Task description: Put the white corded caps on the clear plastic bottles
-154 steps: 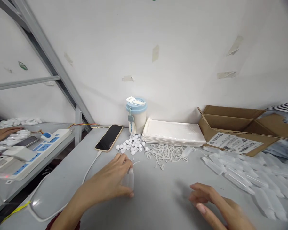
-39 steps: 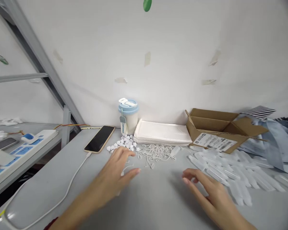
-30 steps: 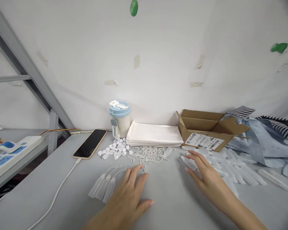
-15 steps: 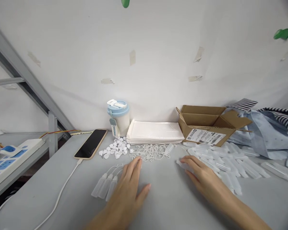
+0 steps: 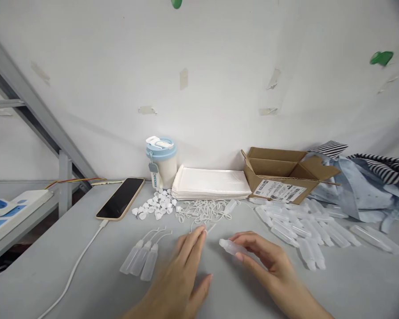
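Right hand pinching a small clear plastic dropper bottle; left hand spread flat, empty, on grey table.

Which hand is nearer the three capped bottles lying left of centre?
Left. The left hand lies just right of the three capped bottles; the right hand is farther right, holding a clear bottle.

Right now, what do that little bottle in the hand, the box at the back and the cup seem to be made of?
The bottle in the right hand looks like soft, frosted plastic: light shows through it. The box is plain brown cardboard, matt, with open flaps. The cup seems smooth plastic, cream with a blue lid, though that is less sure.
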A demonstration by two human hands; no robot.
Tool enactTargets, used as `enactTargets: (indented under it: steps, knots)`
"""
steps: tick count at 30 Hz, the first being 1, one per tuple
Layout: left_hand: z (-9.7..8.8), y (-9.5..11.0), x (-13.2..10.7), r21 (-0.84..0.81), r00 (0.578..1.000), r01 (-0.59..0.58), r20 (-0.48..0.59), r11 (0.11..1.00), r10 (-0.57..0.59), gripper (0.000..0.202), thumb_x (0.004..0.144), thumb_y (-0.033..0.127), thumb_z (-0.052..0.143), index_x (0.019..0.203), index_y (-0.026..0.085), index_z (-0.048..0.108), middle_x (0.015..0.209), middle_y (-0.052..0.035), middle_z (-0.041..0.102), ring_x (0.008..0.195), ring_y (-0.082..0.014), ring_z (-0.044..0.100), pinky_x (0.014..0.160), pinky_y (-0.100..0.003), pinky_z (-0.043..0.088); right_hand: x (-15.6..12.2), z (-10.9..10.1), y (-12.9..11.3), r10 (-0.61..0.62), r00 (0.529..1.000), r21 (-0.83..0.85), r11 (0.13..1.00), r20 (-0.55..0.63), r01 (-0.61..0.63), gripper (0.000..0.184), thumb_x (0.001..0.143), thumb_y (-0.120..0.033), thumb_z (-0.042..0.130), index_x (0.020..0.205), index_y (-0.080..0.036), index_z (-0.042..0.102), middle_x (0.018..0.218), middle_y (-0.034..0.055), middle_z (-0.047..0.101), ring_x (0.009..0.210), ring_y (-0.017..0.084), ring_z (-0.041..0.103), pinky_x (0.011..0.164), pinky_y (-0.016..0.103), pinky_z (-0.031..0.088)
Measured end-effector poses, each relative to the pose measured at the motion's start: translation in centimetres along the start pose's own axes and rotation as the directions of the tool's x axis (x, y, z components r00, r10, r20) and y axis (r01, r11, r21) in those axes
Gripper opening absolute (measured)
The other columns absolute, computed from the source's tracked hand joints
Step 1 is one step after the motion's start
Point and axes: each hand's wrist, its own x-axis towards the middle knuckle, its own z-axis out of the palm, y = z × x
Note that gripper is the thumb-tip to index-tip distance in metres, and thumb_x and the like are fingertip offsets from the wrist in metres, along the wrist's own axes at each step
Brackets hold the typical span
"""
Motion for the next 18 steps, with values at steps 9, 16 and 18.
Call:
enactTargets:
  steps: [9, 16, 18]
  knots:
    - [-0.5, 1.9, -0.4, -0.130, 0.990, 0.048, 0.137, 0.990, -0.030, 0.080, 0.078, 0.009, 0.049, 0.149, 0.026, 0.017, 0.152, -0.0074, 0.032, 0.136, -0.0273, 0.034, 0.108, -0.045, 0.040, -0.4, 1.1, -0.1, 0.060, 0.996, 0.248, 0.966, 0.066, -0.075, 0.017, 0.087, -0.037, 0.059, 0.092, -0.022, 0.064, 0.097, 0.0056, 0.070, 0.095, 0.020, 0.066, 0.086, 0.034, 0.052]
    - [-1.0, 2.2, -0.5, -0.188, 0.984, 0.087, 0.168, 0.978, -0.055, 0.079, 0.078, 0.012, 0.053, 0.148, 0.027, 0.022, 0.153, -0.0062, 0.032, 0.137, -0.0268, 0.034, 0.110, -0.045, 0.038, -0.5, 1.4, -0.1, 0.045, 0.996, 0.203, 0.977, 0.072, -0.058, 0.016, 0.088, -0.034, 0.057, 0.093, -0.021, 0.064, 0.096, 0.0055, 0.069, 0.093, 0.020, 0.064, 0.084, 0.034, 0.051]
    - [-1.0, 2.2, -0.7, -0.203, 0.985, 0.111, 0.155, 0.973, -0.080, 0.076, 0.080, 0.014, 0.053, 0.147, 0.031, 0.023, 0.152, -0.0051, 0.035, 0.134, -0.0274, 0.039, 0.108, -0.046, 0.041, -0.5, 1.4, -0.2, 0.044, 0.997, 0.183, 0.981, 0.071, -0.056, 0.015, 0.088, -0.033, 0.057, 0.093, -0.021, 0.064, 0.095, 0.0051, 0.069, 0.092, 0.020, 0.064, 0.083, 0.033, 0.051]
